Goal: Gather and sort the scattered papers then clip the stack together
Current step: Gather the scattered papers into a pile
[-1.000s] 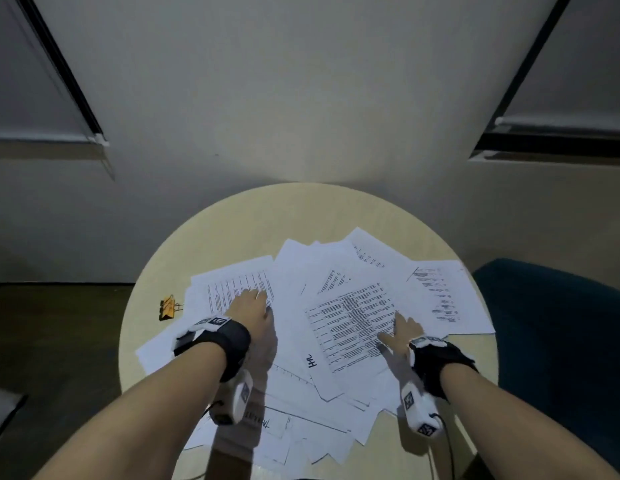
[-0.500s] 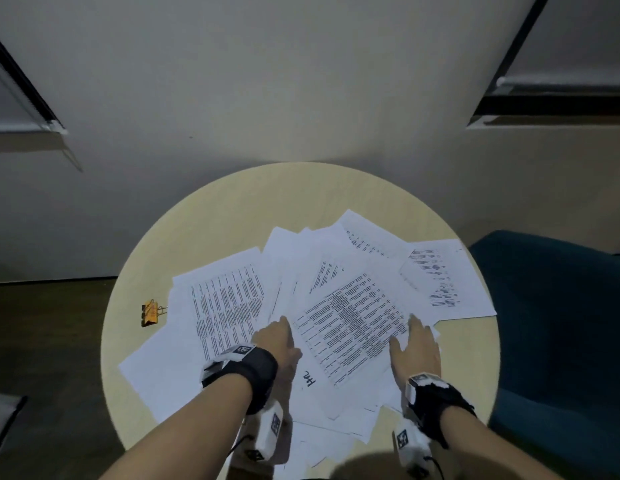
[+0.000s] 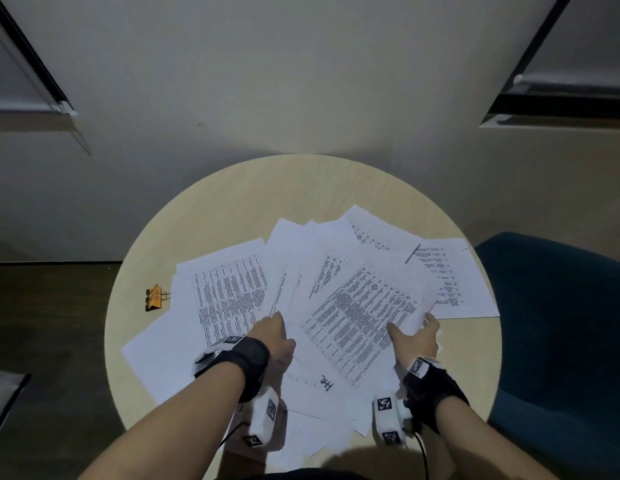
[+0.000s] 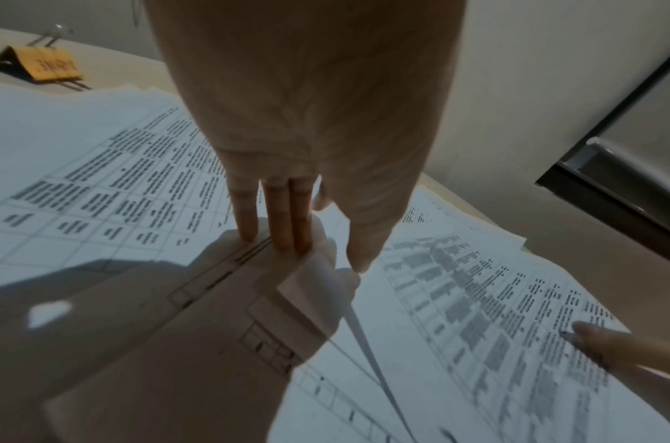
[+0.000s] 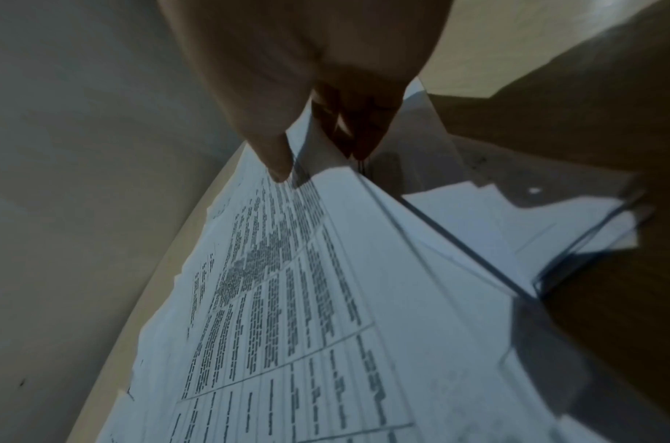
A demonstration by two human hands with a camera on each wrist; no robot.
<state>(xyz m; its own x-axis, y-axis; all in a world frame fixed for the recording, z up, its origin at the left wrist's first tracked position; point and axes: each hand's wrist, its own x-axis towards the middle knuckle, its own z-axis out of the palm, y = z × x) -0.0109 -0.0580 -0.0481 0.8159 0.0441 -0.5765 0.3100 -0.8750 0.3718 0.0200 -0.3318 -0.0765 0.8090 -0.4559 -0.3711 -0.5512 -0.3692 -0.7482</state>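
- Many loose white papers [image 3: 232, 292] lie fanned and overlapping across a round pale wooden table [image 3: 232, 188], most printed with dense tables of text; a few hang past the near edge.
- One sheet with the densest print, the top sheet [image 3: 360, 317], lies tilted in the middle of the spread, between the two hands.
- Left hand [image 3: 272, 336] rests on the papers with straight fingers [image 4: 278, 215] pressed flat at the left edge of the top sheet, holding nothing.
- Right hand [image 3: 417, 337] takes the right edge of the top sheet: thumb on the printed face, fingers curled beneath the slightly raised edge, a pinch as seen from the right wrist.
- An orange binder clip [image 3: 154, 297] sits on bare wood at the left, just beside the leftmost sheet, untouched.
- Judgement on handling: the sheets look thin, light and limp, likely to slide over one another and to crease if gripped hard.
- Judgement on grip: best taken at the outer edges and swept inward with flat palms, then squared by tapping.
- The clip looks stiff and sprung; squeeze its wire handles to open it over one edge.
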